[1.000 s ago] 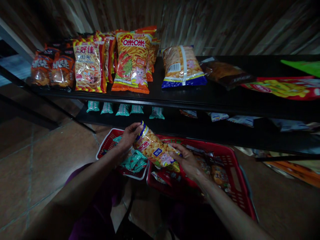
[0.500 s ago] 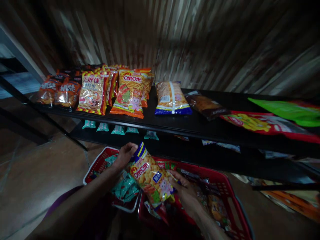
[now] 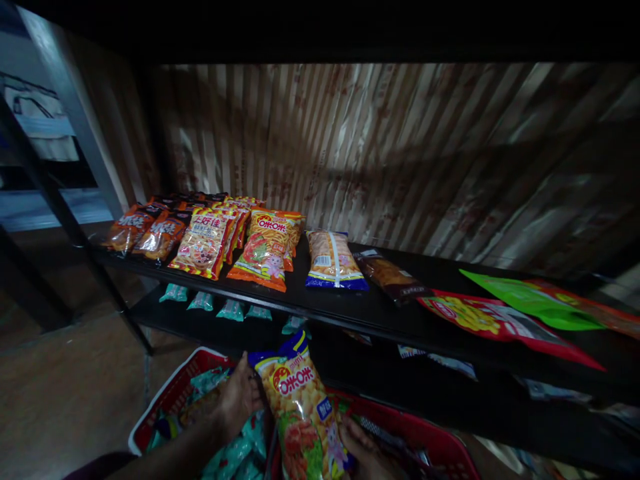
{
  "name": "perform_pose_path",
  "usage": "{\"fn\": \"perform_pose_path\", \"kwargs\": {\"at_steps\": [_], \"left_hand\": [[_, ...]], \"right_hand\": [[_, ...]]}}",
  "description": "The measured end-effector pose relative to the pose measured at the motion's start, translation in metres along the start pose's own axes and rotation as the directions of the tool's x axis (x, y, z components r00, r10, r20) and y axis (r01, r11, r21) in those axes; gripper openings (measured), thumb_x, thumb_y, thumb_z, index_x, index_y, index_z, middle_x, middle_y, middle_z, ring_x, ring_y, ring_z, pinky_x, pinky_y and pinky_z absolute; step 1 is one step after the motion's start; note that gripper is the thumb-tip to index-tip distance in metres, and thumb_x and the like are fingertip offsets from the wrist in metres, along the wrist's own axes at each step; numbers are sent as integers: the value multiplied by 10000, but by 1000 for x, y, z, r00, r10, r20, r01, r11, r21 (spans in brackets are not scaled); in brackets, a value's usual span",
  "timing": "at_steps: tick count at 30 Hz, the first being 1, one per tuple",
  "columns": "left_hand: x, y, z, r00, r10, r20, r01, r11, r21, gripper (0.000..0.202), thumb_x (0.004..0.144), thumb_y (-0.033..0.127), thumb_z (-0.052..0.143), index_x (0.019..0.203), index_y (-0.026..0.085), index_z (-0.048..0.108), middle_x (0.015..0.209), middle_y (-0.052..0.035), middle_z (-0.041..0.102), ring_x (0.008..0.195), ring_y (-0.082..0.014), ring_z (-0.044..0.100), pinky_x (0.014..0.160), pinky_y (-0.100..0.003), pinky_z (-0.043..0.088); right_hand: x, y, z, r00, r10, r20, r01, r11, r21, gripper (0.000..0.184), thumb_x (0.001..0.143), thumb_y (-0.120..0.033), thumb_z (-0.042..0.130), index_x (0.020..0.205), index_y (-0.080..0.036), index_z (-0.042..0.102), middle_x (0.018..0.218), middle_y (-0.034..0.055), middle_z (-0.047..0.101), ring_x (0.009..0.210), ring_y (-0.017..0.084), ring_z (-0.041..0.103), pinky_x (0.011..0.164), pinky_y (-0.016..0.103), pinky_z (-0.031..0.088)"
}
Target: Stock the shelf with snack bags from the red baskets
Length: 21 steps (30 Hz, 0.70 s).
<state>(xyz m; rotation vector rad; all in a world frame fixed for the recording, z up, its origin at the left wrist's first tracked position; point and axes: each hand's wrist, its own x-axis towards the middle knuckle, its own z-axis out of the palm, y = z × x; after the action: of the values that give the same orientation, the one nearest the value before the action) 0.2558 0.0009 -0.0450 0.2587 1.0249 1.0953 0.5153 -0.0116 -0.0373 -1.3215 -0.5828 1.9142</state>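
A yellow and blue snack bag (image 3: 300, 410) with red lettering is upright in front of me, above the baskets. My right hand (image 3: 363, 447) grips its lower right edge, fingers on the front. My left hand (image 3: 239, 397) is beside the bag's upper left side, fingers loosely extended and seemingly apart from it. Beneath my left hand, a red basket with a white rim (image 3: 150, 410) holds teal packets (image 3: 245, 447). Behind my right hand, another red basket (image 3: 450, 448) contains more packaged snacks, partly hidden by the bag and my hand.
On the black shelf (image 3: 280, 303) stand orange snack bags (image 3: 267, 250), red-and-yellow bags (image 3: 205, 243), dark orange bags (image 3: 163, 235) and a blue-ended bag (image 3: 335, 260). A brown packet (image 3: 393, 277), a red bag (image 3: 500, 320) and a green bag (image 3: 530, 300) lie right. Teal packets (image 3: 231, 309) sit below.
The view has tilted up, so the shelf appears lower. My left hand has come off the snack bag's top corner; my right hand still holds the bag, which stands more upright.
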Motion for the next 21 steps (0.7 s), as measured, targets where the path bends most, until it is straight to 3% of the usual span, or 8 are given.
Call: {"fn": "perform_pose_path", "kwargs": {"at_steps": [2,4,8,11,14,21], "left_hand": [[-10,2,2,1000,-3,26,5,998,-62,716,721,730,421,1141,157,513,1056,-153,671,1002,-282,628,859,-393,442],[-22,4,3,992,30,124,-26,999,-31,705,755,686,437,1194,136,473,1146,-164,633,1057,-278,599,914,-397,410],[-47,-7,7,973,18,230,-38,996,85,618,732,469,646,1255,222,429,1246,-115,583,1129,-275,553,938,-416,393],[-62,-21,15,967,-9,253,-1,999,37,789,674,353,732,1335,295,304,1289,-100,551,1148,-281,542,933,-444,414],[-69,-32,23,970,19,242,-13,999,-30,913,627,284,777,1366,297,240,1320,-108,522,1164,-272,535,959,-417,422],[-90,-36,36,977,105,187,-99,994,-43,859,634,265,769,1344,236,285,1209,-138,605,1027,-286,624,902,-415,477]], "right_hand": [[-2,3,2,999,-8,-34,8,1000,5,465,411,-439,866,811,-252,718,913,32,730,901,221,652,704,274,484],[-5,8,6,998,-22,-63,26,998,52,456,420,-424,867,818,-264,712,891,11,730,868,194,650,681,255,473],[-17,21,21,996,-33,-80,43,991,127,405,434,-393,868,783,-274,702,784,-37,724,762,148,642,653,236,456],[-27,33,31,994,-13,-113,31,987,159,422,443,-371,868,815,-267,697,785,-34,728,735,142,642,645,240,454],[-38,44,35,987,-40,-153,69,980,186,420,452,-349,868,818,-261,685,781,-38,731,704,125,643,627,220,449],[-70,59,40,968,-170,-187,187,979,81,402,517,-473,813,817,-239,684,838,17,738,777,190,675,672,278,507]]}}
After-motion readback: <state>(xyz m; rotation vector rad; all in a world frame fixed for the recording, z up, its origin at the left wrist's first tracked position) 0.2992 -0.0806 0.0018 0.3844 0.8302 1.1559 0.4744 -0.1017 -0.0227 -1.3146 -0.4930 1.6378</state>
